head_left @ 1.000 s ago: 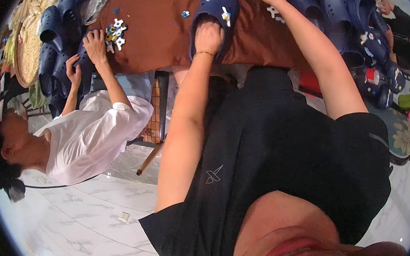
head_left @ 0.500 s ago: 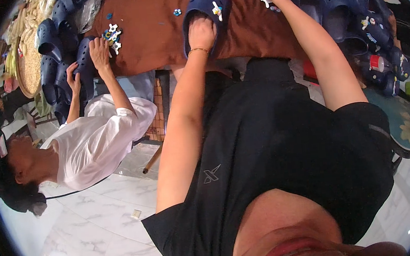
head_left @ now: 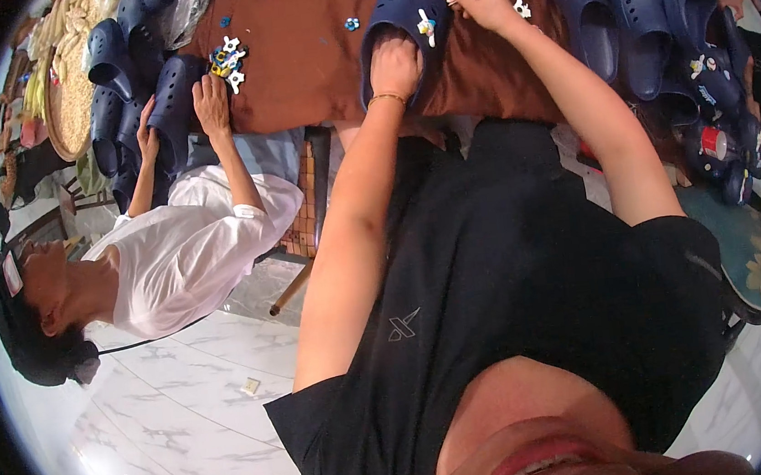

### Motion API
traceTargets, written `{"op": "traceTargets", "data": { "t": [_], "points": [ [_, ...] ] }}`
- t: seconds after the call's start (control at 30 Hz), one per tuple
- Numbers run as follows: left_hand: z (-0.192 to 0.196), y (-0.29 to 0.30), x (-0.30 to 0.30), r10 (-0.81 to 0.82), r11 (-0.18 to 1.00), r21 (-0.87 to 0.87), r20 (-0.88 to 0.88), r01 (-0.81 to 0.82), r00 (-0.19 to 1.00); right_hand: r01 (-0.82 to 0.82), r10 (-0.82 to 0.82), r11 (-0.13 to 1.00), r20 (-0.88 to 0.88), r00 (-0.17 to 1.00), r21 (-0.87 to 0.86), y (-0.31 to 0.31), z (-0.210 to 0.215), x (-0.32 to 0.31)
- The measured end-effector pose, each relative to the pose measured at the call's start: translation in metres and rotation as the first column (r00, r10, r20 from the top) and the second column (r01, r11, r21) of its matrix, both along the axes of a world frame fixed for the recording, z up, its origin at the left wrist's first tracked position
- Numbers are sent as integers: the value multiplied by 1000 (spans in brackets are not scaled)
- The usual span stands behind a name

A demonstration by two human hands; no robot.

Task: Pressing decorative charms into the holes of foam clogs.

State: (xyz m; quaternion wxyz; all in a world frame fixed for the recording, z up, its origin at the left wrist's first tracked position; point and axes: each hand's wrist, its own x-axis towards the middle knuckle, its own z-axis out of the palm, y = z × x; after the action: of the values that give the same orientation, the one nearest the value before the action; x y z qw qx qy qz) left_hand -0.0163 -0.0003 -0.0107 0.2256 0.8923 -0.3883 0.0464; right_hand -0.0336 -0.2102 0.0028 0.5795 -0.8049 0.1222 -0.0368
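While the left hand (head_left: 395,64) stays tucked inside the navy foam clog (head_left: 404,11) on the brown table (head_left: 308,52), the right hand (head_left: 479,4), fingers pinched narrow, has moved onto its top beside 1 white charm (head_left: 425,25).

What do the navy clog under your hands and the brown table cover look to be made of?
Clog: looks like moulded foam or soft plastic, matte, one seamless piece with round punched holes; left hand is tucked inside it, right hand at its top. Table cover: probably woven cloth, dull, no shine, draping softly over the edge.

Left hand (head_left: 395,64) fingers inside clog (head_left: 404,6)
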Motion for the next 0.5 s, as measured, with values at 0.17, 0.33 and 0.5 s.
{"op": "traceTargets", "data": {
  "t": [0.17,0.33,0.5],
  "points": [
    [-1,-6,8,-10,1000,16,-16,11,1000,56,-55,993,-12,998,99,22,-17,2],
    [2,-8,12,-28,999,22,59,27,998,87,-82,996,127,989,-32,20,-20,5],
    [5,-1,4,18,994,112,-30,-14,999,48,-8,975,178,984,-218,35,12,-5]
  ]
}}
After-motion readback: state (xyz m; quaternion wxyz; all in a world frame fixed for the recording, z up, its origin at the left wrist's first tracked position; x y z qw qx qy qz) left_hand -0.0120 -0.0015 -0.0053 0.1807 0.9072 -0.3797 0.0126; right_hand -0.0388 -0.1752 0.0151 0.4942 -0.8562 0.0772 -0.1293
